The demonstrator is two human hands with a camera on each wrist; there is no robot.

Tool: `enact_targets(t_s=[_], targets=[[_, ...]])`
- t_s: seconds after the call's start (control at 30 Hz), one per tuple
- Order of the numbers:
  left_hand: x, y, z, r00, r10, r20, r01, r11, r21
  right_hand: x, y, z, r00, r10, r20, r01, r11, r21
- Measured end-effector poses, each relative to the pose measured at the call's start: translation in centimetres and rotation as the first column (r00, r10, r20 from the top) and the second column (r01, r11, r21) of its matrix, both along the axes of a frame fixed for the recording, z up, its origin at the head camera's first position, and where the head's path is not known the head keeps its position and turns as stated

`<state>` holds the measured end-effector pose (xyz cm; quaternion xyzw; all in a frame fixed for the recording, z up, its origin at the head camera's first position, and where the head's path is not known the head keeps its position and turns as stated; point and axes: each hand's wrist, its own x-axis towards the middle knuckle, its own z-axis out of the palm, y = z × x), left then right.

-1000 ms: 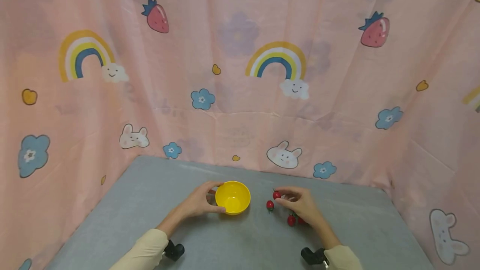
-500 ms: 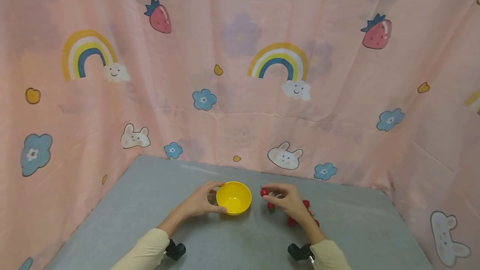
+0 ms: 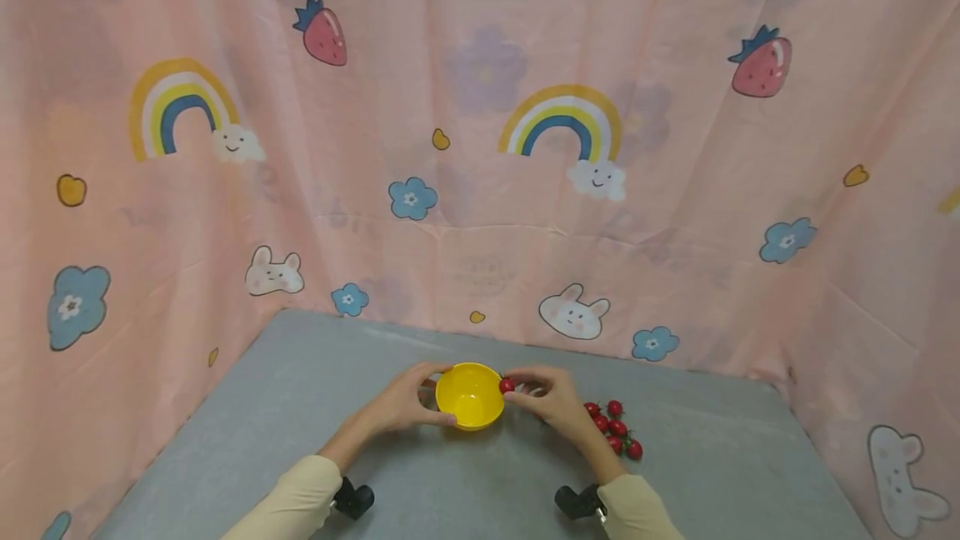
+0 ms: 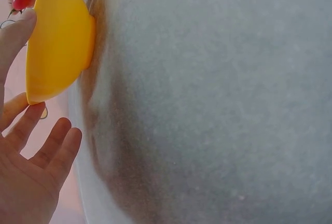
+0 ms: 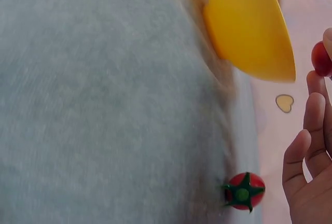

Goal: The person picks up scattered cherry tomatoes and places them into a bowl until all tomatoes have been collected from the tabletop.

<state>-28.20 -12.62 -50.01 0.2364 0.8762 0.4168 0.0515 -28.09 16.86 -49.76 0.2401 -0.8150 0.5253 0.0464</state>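
In the head view, a person in pale sleeves (image 3: 288, 500) works with both hands at a gray bench (image 3: 375, 348) in front of a pink curtain (image 3: 487, 219) printed with rainbows, rabbits, flowers and strawberries. The left hand (image 3: 408, 399) grips a yellow bowl (image 3: 470, 396) from the side, thumb and fingers spread around its rim. The right hand (image 3: 555, 400), fingers bent, pinches a small red tomato (image 3: 507, 386) at the bowl's right edge. A cluster of tomatoes (image 3: 617, 428) lies on the bench beyond the right wrist, part of it hidden behind the forearm. A black fitting (image 3: 352, 499) juts out at each cuff.

From the left wrist, the bowl appears in profile, upright, the thumb on one side of the rim and two fingertips against the other, while the remaining fingers extend clear of it. The pinched tomato shows at the upper corner, stem and all, close to the rim.

From the right wrist, the pinched tomato hangs just above rim level, apart from the bowl and partly cut off by the frame, the lower fingers loosely bent. Another tomato (image 5: 245, 191), its green star-shaped cap toward the camera, rests on the bench below the hand.
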Motion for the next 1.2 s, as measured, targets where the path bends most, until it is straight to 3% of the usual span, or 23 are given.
enact_targets(t_s=[0.47, 0.6, 0.73, 0.8, 1.0, 1.2], targets=[[0.0, 0.2, 0.1, 1.000, -0.010, -0.009, 0.010, 1.000, -0.005, 0.1, 0.7, 0.1, 0.999, 0.004, 0.047, -0.004, 1.000, 0.015], [0.0, 0.2, 0.1, 1.000, -0.013, -0.011, 0.013, 1.000, -0.007, 1.0, 1.6, 1.4, 0.998, -0.017, 0.056, 0.015, 0.999, 0.033], [0.0, 0.2, 0.1, 1.000, -0.011, -0.005, 0.011, 1.000, -0.010, 1.3, 3.6, 1.4, 0.998, -0.053, 0.030, 0.052, 0.998, 0.043], [0.1, 0.2, 0.1, 1.000, -0.008, 0.000, 0.008, 1.000, -0.011, 1.0, 5.2, 0.6, 0.998, -0.065, 0.015, 0.065, 0.998, 0.021], [0.1, 0.0, 0.2, 1.000, -0.010, 0.001, 0.010, 1.000, -0.005, 1.1, 9.2, 0.1, 0.997, -0.061, -0.037, 0.059, 0.997, -0.042], [0.0, 0.0, 0.2, 1.000, -0.005, 0.006, 0.005, 1.000, -0.013, 2.0, 12.0, 0.2, 0.989, -0.140, -0.038, 0.140, 0.990, 0.006]])
